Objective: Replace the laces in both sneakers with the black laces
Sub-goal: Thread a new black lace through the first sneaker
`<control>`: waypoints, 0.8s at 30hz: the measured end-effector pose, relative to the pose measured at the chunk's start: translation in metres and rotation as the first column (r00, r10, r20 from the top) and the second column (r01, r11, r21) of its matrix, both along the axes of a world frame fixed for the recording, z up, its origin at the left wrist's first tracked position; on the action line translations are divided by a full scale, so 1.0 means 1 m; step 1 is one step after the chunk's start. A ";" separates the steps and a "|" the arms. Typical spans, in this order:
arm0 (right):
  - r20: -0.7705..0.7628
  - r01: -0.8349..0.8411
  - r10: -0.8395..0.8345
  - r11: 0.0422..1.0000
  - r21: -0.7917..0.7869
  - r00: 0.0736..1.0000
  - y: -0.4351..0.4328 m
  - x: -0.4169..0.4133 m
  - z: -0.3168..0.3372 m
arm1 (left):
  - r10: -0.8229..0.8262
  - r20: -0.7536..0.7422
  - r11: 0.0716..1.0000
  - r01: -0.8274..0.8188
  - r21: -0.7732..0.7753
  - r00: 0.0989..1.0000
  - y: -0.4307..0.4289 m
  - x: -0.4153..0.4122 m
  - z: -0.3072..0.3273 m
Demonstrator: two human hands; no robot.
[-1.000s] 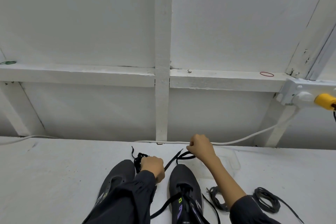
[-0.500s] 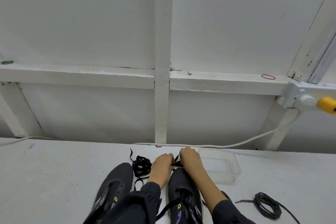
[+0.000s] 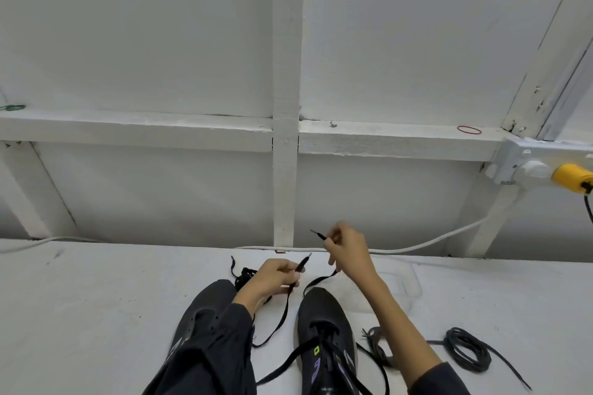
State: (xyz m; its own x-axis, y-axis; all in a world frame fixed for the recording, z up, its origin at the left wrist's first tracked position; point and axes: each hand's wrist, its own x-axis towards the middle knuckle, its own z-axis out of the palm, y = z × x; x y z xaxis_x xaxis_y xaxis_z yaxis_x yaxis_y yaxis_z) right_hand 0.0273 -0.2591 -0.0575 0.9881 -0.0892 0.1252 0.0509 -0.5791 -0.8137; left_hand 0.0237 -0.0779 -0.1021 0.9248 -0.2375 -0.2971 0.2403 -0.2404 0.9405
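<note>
Black lace point(image 3: 283, 312), flat and thin, threaded through the right sneaker point(image 3: 322, 309) at lower centre, two dark sneakers, left sneaker point(image 3: 205, 306) beside it, left hand point(image 3: 272, 279) pinching one end, right hand point(image 3: 348, 250) pinching the other, two coils point(image 3: 468, 350) lower right.

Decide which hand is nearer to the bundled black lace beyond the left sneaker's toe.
Left. The left hand holds a lace end right beside the bundled black lace; the right hand is raised farther right, beyond the right sneaker toe.
</note>
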 end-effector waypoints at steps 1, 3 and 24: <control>0.022 -0.003 0.001 0.996 0.089 1.000 -0.002 -0.008 0.009 | 0.030 0.020 0.998 -0.028 -0.065 0.999 -0.001 -0.006 0.007; 0.070 -0.041 0.026 0.974 0.221 0.997 -0.007 -0.027 0.023 | 0.113 0.037 0.980 -0.106 -0.167 0.993 -0.003 -0.020 0.017; -0.167 -0.198 0.194 0.980 -0.002 0.967 -0.032 -0.152 -0.040 | -0.026 0.411 0.982 -0.052 0.179 0.911 -0.009 -0.122 -0.023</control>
State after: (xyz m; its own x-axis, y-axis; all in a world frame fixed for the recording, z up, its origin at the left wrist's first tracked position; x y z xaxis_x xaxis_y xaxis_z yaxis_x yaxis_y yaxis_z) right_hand -0.1245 -0.2910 -0.0971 0.9932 0.1091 -0.0417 0.0305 -0.5864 -0.8095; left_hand -0.0982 -0.0869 -0.1255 0.9766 -0.2026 0.0716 -0.1520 -0.4159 0.8966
